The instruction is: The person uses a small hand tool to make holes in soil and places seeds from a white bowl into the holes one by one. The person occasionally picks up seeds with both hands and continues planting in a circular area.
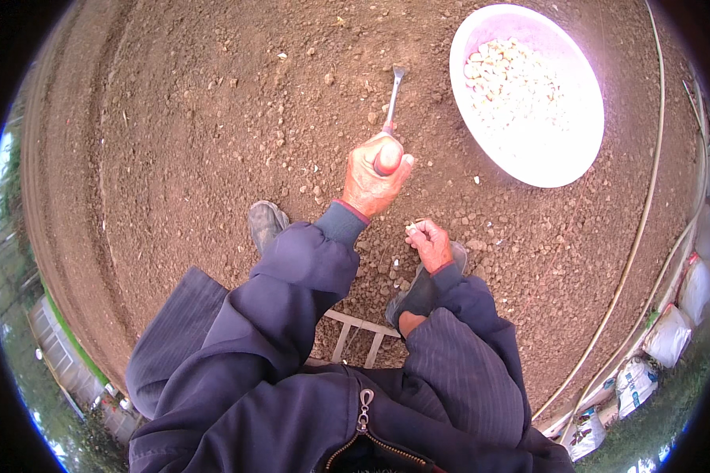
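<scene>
My left hand (pixel 374 174) is closed around the red handle (pixel 389 158) of a narrow hand digging tool. The tool's metal shaft (pixel 394 97) points away from me, and its small flared blade is at the soil (pixel 225 148). Lower and to the right, my right hand (pixel 431 242) pinches a small pale clove (pixel 411 227), which looks like garlic, between thumb and fingertips above my right shoe (pixel 417 290). At the upper right a pale plastic basin (pixel 538 168) holds many similar cloves (pixel 503 68); glare washes out its lower part.
My left shoe (pixel 266 223) rests on the loose, clumpy soil. A slatted frame (pixel 361 324), perhaps a low seat, shows between my legs. Along the right run a pale hose (pixel 645 227) and several white sacks (pixel 668 337). Furrows (pixel 97 236) curve along the left.
</scene>
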Demonstrator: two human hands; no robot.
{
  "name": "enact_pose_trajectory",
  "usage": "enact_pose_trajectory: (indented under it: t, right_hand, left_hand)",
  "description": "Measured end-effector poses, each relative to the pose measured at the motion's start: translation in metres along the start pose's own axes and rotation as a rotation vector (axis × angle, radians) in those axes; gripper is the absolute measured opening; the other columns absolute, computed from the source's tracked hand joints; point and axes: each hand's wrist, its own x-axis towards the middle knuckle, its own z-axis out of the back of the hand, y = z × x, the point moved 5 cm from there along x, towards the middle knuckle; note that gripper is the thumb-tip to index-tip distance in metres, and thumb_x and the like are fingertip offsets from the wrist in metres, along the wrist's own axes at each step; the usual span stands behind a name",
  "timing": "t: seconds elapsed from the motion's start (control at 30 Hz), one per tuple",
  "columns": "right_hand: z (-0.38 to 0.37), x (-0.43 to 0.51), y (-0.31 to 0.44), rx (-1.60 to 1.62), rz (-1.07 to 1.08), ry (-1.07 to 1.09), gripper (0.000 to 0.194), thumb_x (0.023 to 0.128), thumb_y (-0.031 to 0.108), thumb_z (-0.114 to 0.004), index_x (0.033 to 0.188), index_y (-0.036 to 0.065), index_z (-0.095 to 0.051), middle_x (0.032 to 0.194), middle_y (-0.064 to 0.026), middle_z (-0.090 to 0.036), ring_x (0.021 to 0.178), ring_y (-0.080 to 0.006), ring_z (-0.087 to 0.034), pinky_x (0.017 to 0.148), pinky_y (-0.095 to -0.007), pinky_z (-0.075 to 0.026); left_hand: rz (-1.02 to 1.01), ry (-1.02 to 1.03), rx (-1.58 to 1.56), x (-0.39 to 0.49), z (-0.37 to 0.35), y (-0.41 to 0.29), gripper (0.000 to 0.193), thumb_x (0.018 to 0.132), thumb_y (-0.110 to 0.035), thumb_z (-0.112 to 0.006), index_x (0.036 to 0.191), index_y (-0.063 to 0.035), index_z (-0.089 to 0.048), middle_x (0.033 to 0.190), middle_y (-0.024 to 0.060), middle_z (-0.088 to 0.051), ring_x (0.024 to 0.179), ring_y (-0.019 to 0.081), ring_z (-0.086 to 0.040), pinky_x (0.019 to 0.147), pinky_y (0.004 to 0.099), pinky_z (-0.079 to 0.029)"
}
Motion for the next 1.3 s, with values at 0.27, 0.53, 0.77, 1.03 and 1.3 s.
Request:
enact_pose_trajectory:
  t: [0.27,0.53,0.77,1.03,1.3]
  right_hand:
    - [0.001,0.001,0.0,-0.065,0.014,0.015,0.018,0.094,0.019,-0.062,0.094,0.001,-0.064,0.081,-0.0018,-0.066,0.076,-0.0098,-0.062,0.069,-0.027,-0.05]
    - [0.001,0.0,-0.003,-0.018,-0.024,0.029,0.017,0.096,0.019,-0.062,0.094,0.002,-0.064,0.081,-0.0017,-0.066,0.075,-0.0094,-0.062,0.067,-0.0259,-0.05]
    - [0.002,0.001,0.003,-0.031,-0.018,0.025,0.018,0.094,0.019,-0.062,0.091,0.001,-0.062,0.078,-0.0024,-0.065,0.074,-0.0095,-0.061,0.069,-0.0277,-0.049]
    - [0.001,0.002,-0.002,0.018,-0.044,0.009,0.019,0.093,0.019,-0.062,0.09,0.0,-0.062,0.078,-0.0027,-0.065,0.074,-0.0099,-0.061,0.069,-0.0288,-0.049]
    - [0.002,0.003,-0.004,0.007,-0.022,0.013,0.019,0.093,0.019,-0.063,0.091,0.0,-0.063,0.078,-0.0035,-0.066,0.074,-0.0109,-0.063,0.069,-0.0296,-0.05]
  left_hand:
    - [0.035,0.053,-0.031,0.07,-0.005,-0.002,0.017,0.082,-0.006,-0.072,0.075,-0.0042,-0.057,0.073,-0.0006,-0.058,0.07,0.0074,-0.052,0.097,0.0364,-0.041]
    - [0.016,0.054,-0.002,0.064,-0.002,0.008,0.017,0.084,-0.006,-0.07,0.073,-0.0045,-0.057,0.072,-0.0015,-0.056,0.07,0.0075,-0.051,0.1,0.0372,-0.04]
    - [0.083,-0.007,-0.131,0.042,0.0,0.006,0.021,0.085,-0.001,-0.068,0.071,-0.0055,-0.054,0.074,-0.002,-0.056,0.073,0.0076,-0.051,0.118,0.0443,-0.03]
    - [-0.053,0.055,-0.027,0.025,0.006,-0.004,0.021,0.083,-0.003,-0.066,0.07,-0.0039,-0.05,0.071,0.0014,-0.055,0.067,0.0119,-0.051,0.11,0.0433,-0.04]
    - [-0.028,0.067,-0.039,0.002,0.007,-0.006,0.021,0.081,0.001,-0.065,0.068,-0.0031,-0.048,0.071,0.004,-0.054,0.067,0.0163,-0.052,0.108,0.0445,-0.04]
